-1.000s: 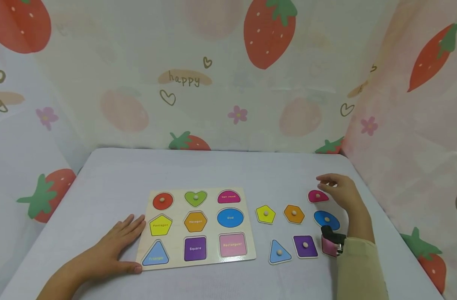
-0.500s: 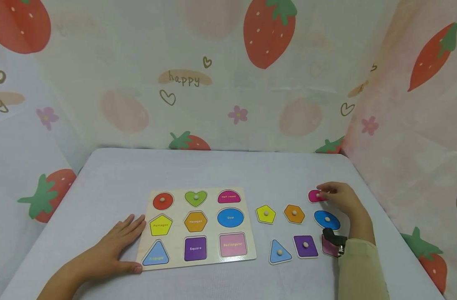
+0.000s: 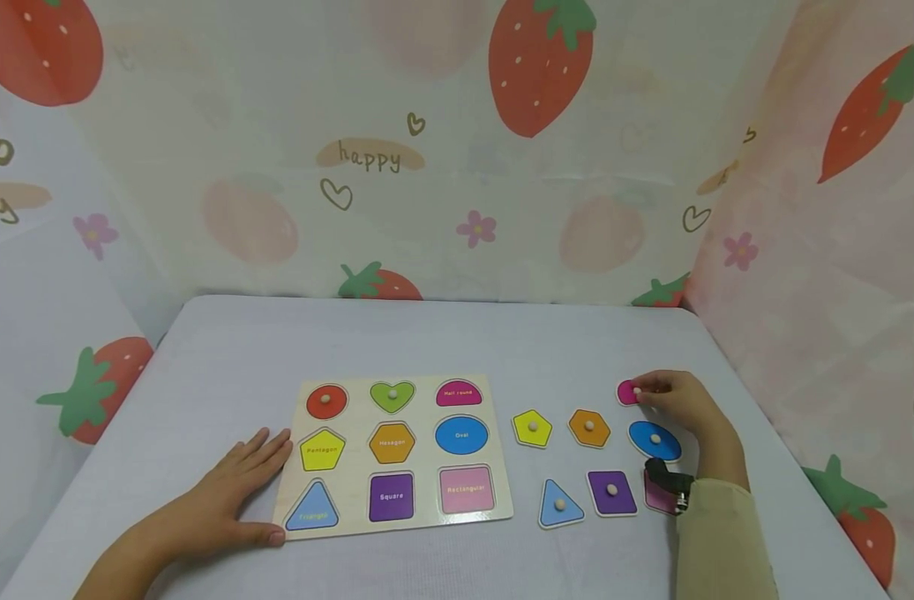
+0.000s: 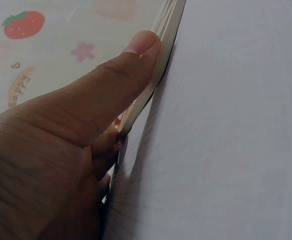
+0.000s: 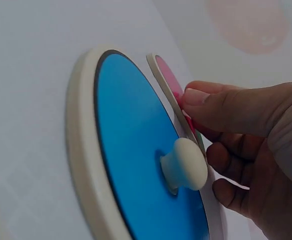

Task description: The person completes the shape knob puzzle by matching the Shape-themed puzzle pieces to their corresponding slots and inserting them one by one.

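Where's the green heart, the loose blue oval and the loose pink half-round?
Green heart piece (image 3: 392, 396), head view: on its knob.
Loose blue oval piece (image 5: 135, 140), right wrist view: middle of its blue face.
Loose pink half-round piece (image 3: 626, 392), head view: left part of its face.

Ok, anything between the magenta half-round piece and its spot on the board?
Nothing visible blocks the straight line from the magenta piece to the Half round spot; the loose yellow pentagon and orange hexagon lie on its near side.
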A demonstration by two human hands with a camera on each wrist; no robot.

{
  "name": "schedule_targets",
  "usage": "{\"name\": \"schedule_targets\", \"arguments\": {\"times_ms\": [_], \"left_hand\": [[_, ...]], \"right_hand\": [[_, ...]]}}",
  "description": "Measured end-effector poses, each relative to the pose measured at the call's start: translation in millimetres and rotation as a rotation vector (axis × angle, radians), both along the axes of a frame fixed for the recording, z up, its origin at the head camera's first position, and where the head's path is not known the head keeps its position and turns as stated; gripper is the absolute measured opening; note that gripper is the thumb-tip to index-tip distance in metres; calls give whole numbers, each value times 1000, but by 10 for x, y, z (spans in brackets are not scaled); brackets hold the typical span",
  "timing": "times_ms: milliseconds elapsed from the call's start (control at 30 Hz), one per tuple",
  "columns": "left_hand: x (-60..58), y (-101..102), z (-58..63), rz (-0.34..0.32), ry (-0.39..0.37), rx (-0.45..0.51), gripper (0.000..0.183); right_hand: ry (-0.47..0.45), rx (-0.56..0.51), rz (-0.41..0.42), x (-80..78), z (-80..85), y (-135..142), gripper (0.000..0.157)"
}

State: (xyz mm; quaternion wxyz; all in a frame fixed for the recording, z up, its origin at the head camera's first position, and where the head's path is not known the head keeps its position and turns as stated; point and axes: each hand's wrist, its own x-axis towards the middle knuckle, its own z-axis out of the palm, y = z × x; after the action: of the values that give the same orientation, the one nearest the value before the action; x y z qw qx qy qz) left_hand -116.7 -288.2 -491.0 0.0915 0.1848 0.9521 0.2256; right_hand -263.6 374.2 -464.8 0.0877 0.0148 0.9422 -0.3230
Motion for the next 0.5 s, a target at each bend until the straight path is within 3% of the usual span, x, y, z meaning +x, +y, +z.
{"name": "schedule_targets", "arguments": {"times_ms": [500], "left_hand": [[8,10,23,0,-3,1,120]], "right_hand": [[0,2,-3,-7,8,-37,37]]}}
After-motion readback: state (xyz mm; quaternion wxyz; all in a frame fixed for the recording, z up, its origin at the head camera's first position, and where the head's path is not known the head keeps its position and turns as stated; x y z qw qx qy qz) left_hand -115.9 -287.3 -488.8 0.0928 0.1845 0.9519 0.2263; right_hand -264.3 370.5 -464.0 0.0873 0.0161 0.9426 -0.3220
